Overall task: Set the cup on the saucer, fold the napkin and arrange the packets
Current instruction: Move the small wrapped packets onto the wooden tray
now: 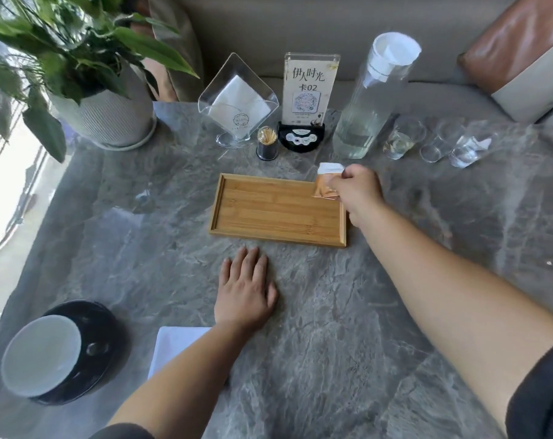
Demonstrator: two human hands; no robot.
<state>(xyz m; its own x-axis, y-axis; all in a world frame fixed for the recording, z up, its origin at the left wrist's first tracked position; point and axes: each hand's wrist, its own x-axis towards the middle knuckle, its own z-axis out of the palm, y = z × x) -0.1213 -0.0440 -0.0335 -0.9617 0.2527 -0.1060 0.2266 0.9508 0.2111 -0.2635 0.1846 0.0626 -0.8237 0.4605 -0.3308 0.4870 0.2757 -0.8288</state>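
A dark cup with a pale inside (42,354) stands on a black saucer (102,337) at the near left of the grey marble table. Beside it lies a folded white napkin (174,343), partly hidden under my left forearm. My left hand (245,289) rests flat on the table, fingers spread, holding nothing. My right hand (357,190) pinches a few orange and white packets (326,182) over the far right corner of an otherwise bare bamboo tray (269,209).
Along the back stand a potted plant (107,112), a clear napkin holder (237,103), a toothpick jar (266,144), a table sign (307,90), a glass carafe (370,99) and three small glasses (433,141). A sofa with cushions lies behind the table.
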